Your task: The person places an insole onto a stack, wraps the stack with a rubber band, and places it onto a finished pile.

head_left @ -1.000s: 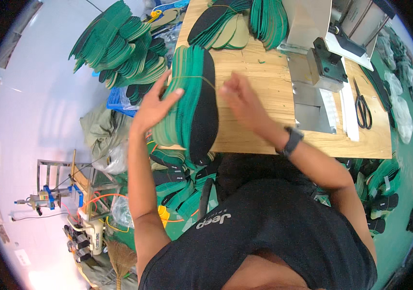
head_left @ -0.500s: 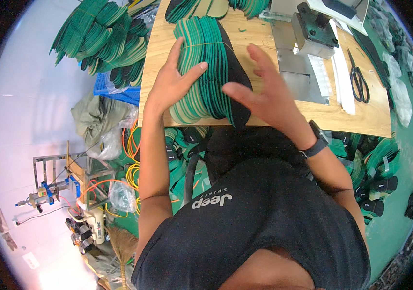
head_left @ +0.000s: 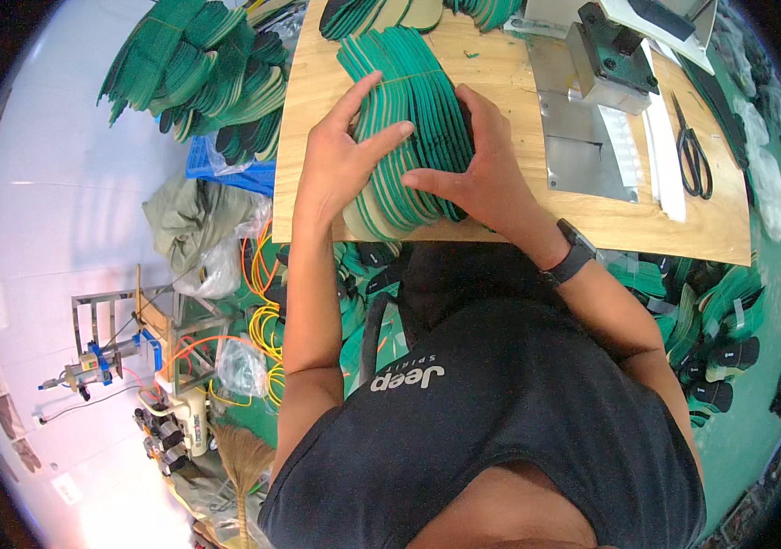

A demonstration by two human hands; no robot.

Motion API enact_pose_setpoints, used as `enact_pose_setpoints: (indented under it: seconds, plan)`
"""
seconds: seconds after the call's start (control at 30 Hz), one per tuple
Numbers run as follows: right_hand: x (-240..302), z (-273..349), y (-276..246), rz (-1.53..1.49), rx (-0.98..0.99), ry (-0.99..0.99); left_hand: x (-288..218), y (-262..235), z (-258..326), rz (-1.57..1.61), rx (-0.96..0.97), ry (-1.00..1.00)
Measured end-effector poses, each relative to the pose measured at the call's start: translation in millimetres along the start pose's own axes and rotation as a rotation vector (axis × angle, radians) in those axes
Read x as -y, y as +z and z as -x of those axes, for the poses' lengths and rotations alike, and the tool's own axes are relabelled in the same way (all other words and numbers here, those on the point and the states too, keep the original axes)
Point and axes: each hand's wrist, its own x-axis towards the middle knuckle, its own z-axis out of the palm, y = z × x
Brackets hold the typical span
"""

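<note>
A thick stack of green shoe insoles (head_left: 413, 101), standing on edge in a fanned row, rests on the wooden table (head_left: 518, 82) close to its near edge. My left hand (head_left: 340, 160) presses flat against the stack's left side, fingers spread over the insoles. From the right, my right hand (head_left: 482, 174) clasps the same stack, its fingers reaching across the lower end. A dark watch sits on my right wrist. The stack is squeezed between both hands.
A metal press block (head_left: 612, 57) and metal plates (head_left: 583, 146) sit right of the stack, black scissors (head_left: 692, 156) further right. More green insoles lie at the table's far edge (head_left: 381, 14), in a heap to the left (head_left: 203, 78), and on the floor (head_left: 711, 311).
The insole stack has been drawn together and pulled toward the near table edge. Both hands moved from loosely touching it to clasping it from either side.
</note>
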Motion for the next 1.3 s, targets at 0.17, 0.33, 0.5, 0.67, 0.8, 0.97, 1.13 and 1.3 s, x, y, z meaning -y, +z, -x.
enact_pose_setpoints:
  seconds: [0.17, 0.33, 0.5, 0.67, 0.8, 0.97, 1.13, 1.3]
  plan:
    - [-7.2, -3.0, -10.5, -0.149, 0.081, 0.101, 5.6, 0.3, 4.5, 0.054, -0.002, -0.002]
    - [-10.0, -8.8, -24.8, -0.087, 0.197, 0.134, 16.6, -5.9, 6.3, -0.030, 0.015, 0.047]
    - [23.4, -31.0, -25.0, 0.242, 0.243, -0.013, 10.4, 4.1, -15.7, -0.291, -0.024, 0.104]
    - [26.7, -41.3, -69.4, 0.081, 0.340, 0.176, 11.6, -16.9, -33.9, -0.218, -0.032, -0.043]
    - [41.0, -2.4, -118.4, -0.137, 0.285, 0.166, 33.8, -59.2, -29.8, -0.140, -0.060, -0.054]
    - [56.8, 31.4, -152.5, -0.388, 0.161, 0.414, 74.7, -78.7, -31.2, 0.022, -0.186, -0.011]
    - [35.4, 45.9, -120.3, -0.297, -0.045, 0.292, -8.3, -38.3, 2.8, -0.313, -0.382, 0.124]
    - [44.1, 53.5, -75.8, -0.424, 0.219, 0.165, -34.2, 48.3, 49.8, -0.359, 0.163, 0.167]
